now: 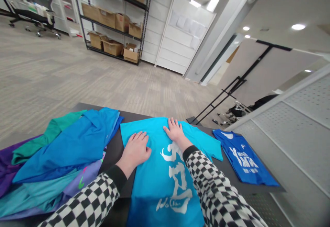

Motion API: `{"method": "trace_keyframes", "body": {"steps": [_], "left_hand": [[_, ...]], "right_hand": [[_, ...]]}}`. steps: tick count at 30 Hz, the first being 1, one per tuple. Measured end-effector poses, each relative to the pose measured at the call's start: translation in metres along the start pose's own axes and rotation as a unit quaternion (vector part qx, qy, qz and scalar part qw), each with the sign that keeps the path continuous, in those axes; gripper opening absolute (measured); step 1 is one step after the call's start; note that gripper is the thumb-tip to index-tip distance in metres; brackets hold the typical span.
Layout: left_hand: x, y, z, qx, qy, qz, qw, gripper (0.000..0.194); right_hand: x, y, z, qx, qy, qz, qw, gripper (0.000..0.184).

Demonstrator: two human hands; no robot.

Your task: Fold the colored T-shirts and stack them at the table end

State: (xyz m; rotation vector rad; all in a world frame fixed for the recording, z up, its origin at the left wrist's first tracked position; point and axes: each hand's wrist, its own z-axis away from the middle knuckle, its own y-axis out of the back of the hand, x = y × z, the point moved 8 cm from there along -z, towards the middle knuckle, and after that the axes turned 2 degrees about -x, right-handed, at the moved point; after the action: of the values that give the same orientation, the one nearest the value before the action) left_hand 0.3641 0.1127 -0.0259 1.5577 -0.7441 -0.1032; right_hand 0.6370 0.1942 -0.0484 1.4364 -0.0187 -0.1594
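A bright turquoise T-shirt (pixel 149 185) with large white brush-style characters lies spread on the dark table, its collar end away from me. My left hand (pixel 136 151) rests on the shirt near its left sleeve, palm down, fingers slightly bent and thumb apart. Near the collar, my right hand (pixel 174 131) lies flat on the fabric with its fingers spread. Neither hand grips the cloth visibly. The shirt's bottom edge runs out of view, and my right forearm covers part of its right side.
To the left is a loose pile of blue, green, teal and purple garments (pixel 69 148). A folded royal-blue shirt (pixel 244 160) lies at the table's right end. Beyond the table (pixel 116 158) stand a shelf with cardboard boxes (pixel 110 46), a black stand (pixel 232 89) and a perforated panel (pixel 296 127).
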Motion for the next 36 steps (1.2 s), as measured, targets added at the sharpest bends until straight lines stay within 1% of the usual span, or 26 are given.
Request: {"method": "trace_keyframes", "body": {"steps": [3,6,8,10,12,14,15,17,19,21,23,27,33,36], "left_hand": [[-0.003,0.001,0.003,0.0,0.012,-0.001,1.0,0.057],[-0.012,0.008,-0.001,0.0,0.039,-0.003,0.999,0.049],[-0.023,0.017,-0.012,0.011,0.057,-0.011,0.998,0.046],[-0.034,0.023,-0.028,0.022,0.058,-0.025,0.998,0.05],[-0.042,0.022,-0.046,0.014,0.041,-0.035,0.998,0.057],[-0.049,0.014,-0.061,-0.008,0.026,-0.041,0.999,0.063],[-0.052,0.008,-0.066,-0.019,0.022,-0.041,0.999,0.065],[-0.058,-0.004,-0.072,-0.033,0.025,-0.04,0.998,0.069],[-0.064,-0.014,-0.072,-0.036,0.03,-0.038,0.998,0.074],[-0.07,-0.019,-0.07,-0.032,0.031,-0.04,0.998,0.079],[-0.076,-0.02,-0.067,-0.031,0.033,-0.045,0.998,0.086],[-0.089,-0.013,-0.064,-0.042,0.056,-0.067,0.995,0.099],[-0.108,-0.005,-0.052,-0.049,0.091,-0.095,0.99,0.098],[-0.11,-0.002,-0.047,-0.048,0.104,-0.107,0.988,0.098]], "right_hand": [[-0.002,-0.012,0.001,-0.02,-0.002,0.006,1.0,0.096],[0.001,-0.014,0.001,-0.028,-0.006,0.009,1.0,0.095],[0.0,-0.012,0.0,-0.043,-0.011,0.01,0.999,0.095],[-0.006,-0.005,-0.002,-0.045,-0.012,0.015,0.999,0.094],[-0.024,0.007,-0.004,-0.018,0.005,0.021,1.0,0.091],[-0.051,0.015,-0.006,0.018,0.042,0.022,0.999,0.088],[-0.066,0.016,-0.007,0.027,0.062,0.02,0.997,0.087],[-0.09,0.008,-0.008,0.017,0.094,0.02,0.995,0.086],[-0.104,-0.005,-0.008,-0.007,0.105,0.021,0.994,0.087],[-0.108,-0.016,-0.008,-0.018,0.104,0.019,0.994,0.091],[-0.106,-0.021,-0.008,-0.013,0.103,0.015,0.994,0.095],[-0.102,-0.023,-0.009,-0.02,0.101,0.019,0.994,0.096],[-0.104,-0.021,-0.01,-0.019,0.101,0.004,0.995,0.098],[-0.104,-0.022,-0.01,-0.018,0.098,0.005,0.995,0.097]]}}
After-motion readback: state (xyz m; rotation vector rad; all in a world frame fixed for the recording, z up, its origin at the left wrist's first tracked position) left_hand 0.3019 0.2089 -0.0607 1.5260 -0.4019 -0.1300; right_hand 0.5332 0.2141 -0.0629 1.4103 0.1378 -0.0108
